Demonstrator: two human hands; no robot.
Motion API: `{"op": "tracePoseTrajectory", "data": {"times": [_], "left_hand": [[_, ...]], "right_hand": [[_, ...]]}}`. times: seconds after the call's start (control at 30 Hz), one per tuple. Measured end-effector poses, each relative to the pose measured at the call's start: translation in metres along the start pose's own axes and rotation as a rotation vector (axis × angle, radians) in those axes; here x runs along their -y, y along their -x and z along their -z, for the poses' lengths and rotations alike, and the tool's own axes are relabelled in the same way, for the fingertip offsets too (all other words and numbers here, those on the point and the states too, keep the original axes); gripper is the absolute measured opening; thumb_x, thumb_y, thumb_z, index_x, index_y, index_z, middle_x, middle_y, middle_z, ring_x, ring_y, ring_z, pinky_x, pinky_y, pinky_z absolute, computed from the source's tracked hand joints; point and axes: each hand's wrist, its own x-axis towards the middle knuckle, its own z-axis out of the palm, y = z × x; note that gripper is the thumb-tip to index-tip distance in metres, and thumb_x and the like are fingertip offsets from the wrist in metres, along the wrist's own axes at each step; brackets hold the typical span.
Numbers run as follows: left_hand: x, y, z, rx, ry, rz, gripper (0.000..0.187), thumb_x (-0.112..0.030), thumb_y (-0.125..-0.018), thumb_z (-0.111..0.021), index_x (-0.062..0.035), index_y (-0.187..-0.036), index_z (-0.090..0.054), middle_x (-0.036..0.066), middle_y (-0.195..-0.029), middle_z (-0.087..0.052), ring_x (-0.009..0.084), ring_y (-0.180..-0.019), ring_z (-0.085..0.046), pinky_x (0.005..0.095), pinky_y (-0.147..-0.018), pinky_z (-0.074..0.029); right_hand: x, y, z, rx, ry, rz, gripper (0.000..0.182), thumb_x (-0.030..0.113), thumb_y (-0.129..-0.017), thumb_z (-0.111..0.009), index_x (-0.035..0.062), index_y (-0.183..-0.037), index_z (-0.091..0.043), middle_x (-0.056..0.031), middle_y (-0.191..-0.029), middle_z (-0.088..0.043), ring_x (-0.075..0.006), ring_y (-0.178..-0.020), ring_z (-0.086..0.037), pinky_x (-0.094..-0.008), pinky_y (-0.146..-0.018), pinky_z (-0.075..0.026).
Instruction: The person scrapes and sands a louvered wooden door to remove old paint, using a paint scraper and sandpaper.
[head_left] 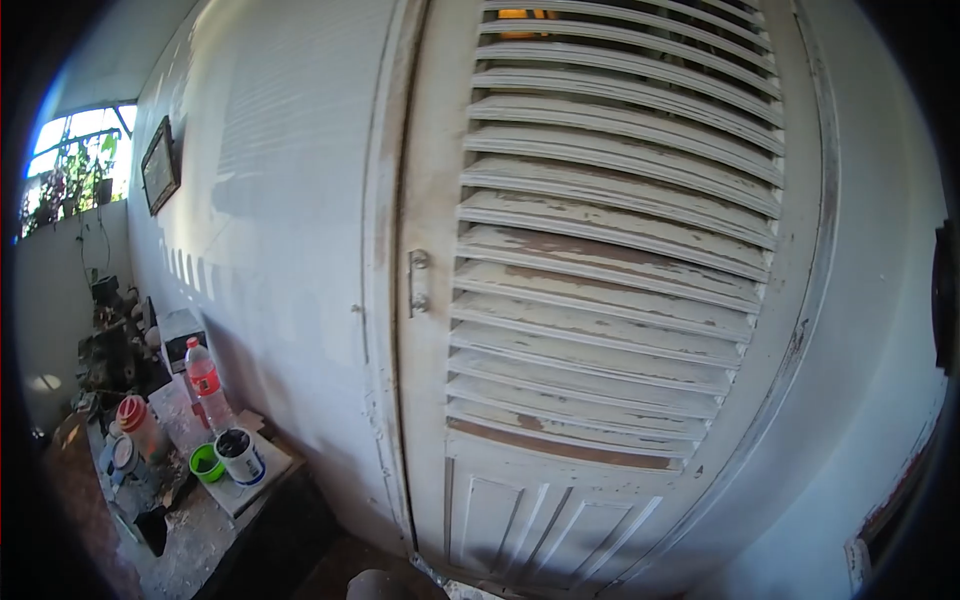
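Neither my left hand nor my right hand shows in the head view. A white louvred door (620, 240) with peeling paint stands closed in front of me, brown patches showing on several slats. Its metal handle (418, 284) is on the left side. At the lower left, a cluttered table (190, 540) holds a clear plastic bottle (207, 388) with a red label and cap. Beside it are a green cup (207, 463), a white tub (240, 458) with dark contents, and a red-lidded container (140, 425).
A framed picture (160, 167) hangs on the white wall (290, 200) left of the door. Plants (75, 175) stand by a bright window at the far left. A dark object (943, 300) is at the right edge. Something rounded and grey (372, 585) shows at the bottom.
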Motion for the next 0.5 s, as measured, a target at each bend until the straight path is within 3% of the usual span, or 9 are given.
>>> {"op": "tracePoseTrajectory", "data": {"times": [0.07, 0.13, 0.2, 0.27, 0.33, 0.37, 0.4, 0.43, 0.5], "left_hand": [[-0.025, 0.013, -0.008, 0.045, -0.085, -0.055, 0.039, -0.039, -0.105, -0.052, -0.0095, -0.084, -0.064, -0.004, -0.057, -0.041, 0.0108, -0.049, -0.043, 0.0303, -0.051, -0.048], [-0.047, 0.025, -0.009, 0.033, -0.069, -0.017, 0.040, -0.039, -0.105, -0.053, -0.0084, -0.081, -0.064, -0.002, -0.058, -0.047, 0.0103, -0.051, -0.045, 0.0287, -0.051, -0.047], [-0.041, 0.010, 0.015, -0.077, -0.036, -0.202, 0.040, -0.038, -0.105, -0.053, -0.0056, -0.083, -0.064, 0.006, -0.063, -0.061, 0.0165, -0.053, -0.060, 0.0316, -0.052, -0.052], [-0.027, -0.010, 0.059, -0.020, 0.097, -0.161, 0.038, -0.036, -0.104, -0.053, -0.0042, -0.086, -0.064, 0.006, -0.064, -0.062, 0.0184, -0.054, -0.062, 0.0297, -0.051, -0.051], [-0.024, -0.017, 0.082, -0.100, 0.022, -0.242, 0.037, -0.036, -0.104, -0.055, -0.0034, -0.089, -0.064, 0.005, -0.062, -0.058, 0.0175, -0.052, -0.059, 0.0282, -0.051, -0.049], [-0.018, -0.020, 0.094, -0.092, 0.075, -0.228, 0.037, -0.037, -0.103, -0.056, -0.0020, -0.095, -0.065, 0.007, -0.065, -0.061, 0.0173, -0.058, -0.063, 0.0275, -0.057, -0.052], [-0.005, -0.027, 0.113, -0.086, 0.082, -0.229, 0.037, -0.037, -0.103, -0.056, -0.0020, -0.095, -0.065, 0.007, -0.065, -0.061, 0.0173, -0.058, -0.063, 0.0275, -0.057, -0.052], [0.018, -0.039, 0.138, -0.077, 0.005, -0.244, 0.037, -0.037, -0.102, -0.058, -0.0009, -0.101, -0.066, 0.010, -0.073, -0.065, 0.0209, -0.066, -0.067, 0.0315, -0.060, -0.056], [0.050, -0.051, 0.173, -0.074, -0.068, -0.257, 0.038, -0.037, -0.102, -0.060, 0.0001, -0.107, -0.066, 0.014, -0.080, -0.070, 0.0244, -0.073, -0.072, 0.0354, -0.063, -0.060]], "right_hand": [[-0.023, -0.021, -0.015, 0.089, -0.057, 0.072, 0.042, 0.008, -0.093, -0.062, 0.0021, -0.134, -0.056, -0.0209, -0.127, -0.065, -0.0357, -0.118, -0.062, -0.0436, -0.101, -0.046], [-0.019, -0.029, -0.020, 0.055, -0.049, 0.156, 0.050, 0.005, -0.089, -0.063, 0.0041, -0.138, -0.055, -0.0210, -0.134, -0.061, -0.0347, -0.124, -0.059, -0.0422, -0.102, -0.046], [0.049, -0.045, 0.019, 0.181, -0.015, -0.011, 0.066, 0.006, -0.088, -0.064, 0.0137, -0.151, -0.046, -0.0233, -0.147, -0.051, -0.0364, -0.140, -0.045, -0.0395, -0.110, -0.042], [0.090, -0.071, 0.055, -0.144, 0.065, 0.383, 0.048, 0.022, -0.098, -0.064, 0.0091, -0.143, -0.055, -0.0147, -0.133, -0.065, -0.0291, -0.112, -0.070, -0.0374, -0.094, -0.055], [0.139, -0.099, 0.112, -0.342, 0.310, 0.399, 0.048, 0.029, -0.099, -0.060, 0.0215, -0.146, -0.053, -0.0157, -0.094, -0.074, -0.0300, -0.075, -0.073, -0.0394, -0.065, -0.058], [0.183, -0.107, 0.142, -0.402, 0.476, 0.387, 0.049, 0.021, -0.098, -0.060, 0.0199, -0.147, -0.052, -0.0136, -0.105, -0.074, -0.0241, -0.073, -0.074, -0.0345, -0.061, -0.058], [0.212, -0.129, 0.165, -0.547, 0.462, 0.666, 0.052, 0.015, -0.097, -0.061, 0.0178, -0.147, -0.051, -0.0108, -0.112, -0.074, -0.0224, -0.075, -0.074, -0.0339, -0.062, -0.059], [0.257, -0.139, 0.185, -0.592, 0.522, 0.716, 0.054, 0.010, -0.095, -0.062, 0.0151, -0.148, -0.050, -0.0072, -0.115, -0.074, -0.0213, -0.079, -0.075, -0.0329, -0.063, -0.060], [0.292, -0.151, 0.205, -0.591, 0.659, 0.773, 0.056, 0.013, -0.096, -0.061, 0.0159, -0.150, -0.047, -0.0084, -0.120, -0.072, -0.0213, -0.094, -0.075, -0.0306, -0.069, -0.062]]}}
